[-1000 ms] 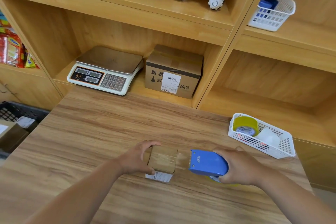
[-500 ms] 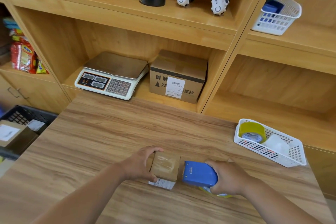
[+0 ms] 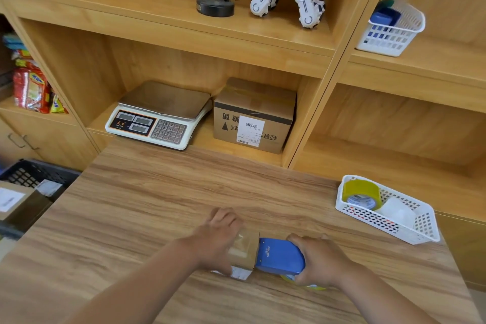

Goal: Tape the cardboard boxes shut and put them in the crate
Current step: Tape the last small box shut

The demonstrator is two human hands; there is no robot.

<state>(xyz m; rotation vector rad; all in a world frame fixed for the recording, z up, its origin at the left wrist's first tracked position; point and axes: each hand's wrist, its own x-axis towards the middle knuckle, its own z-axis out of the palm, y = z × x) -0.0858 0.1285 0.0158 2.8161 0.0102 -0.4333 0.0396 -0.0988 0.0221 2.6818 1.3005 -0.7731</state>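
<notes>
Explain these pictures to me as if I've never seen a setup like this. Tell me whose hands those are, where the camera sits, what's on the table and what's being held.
There is no machine here, just a person working with bare hands. The camera is worn on the person's head and looks forward and down, so both arms reach in from the bottom of the picture.

The left hand grips a small cardboard box on the wooden table. The right hand holds a blue tape dispenser against the box's right side.

A white basket with a yellow tape roll stands at the right of the table. A black crate with boxes in it sits lower, at the left. On the shelf behind are a scale and a larger box.
</notes>
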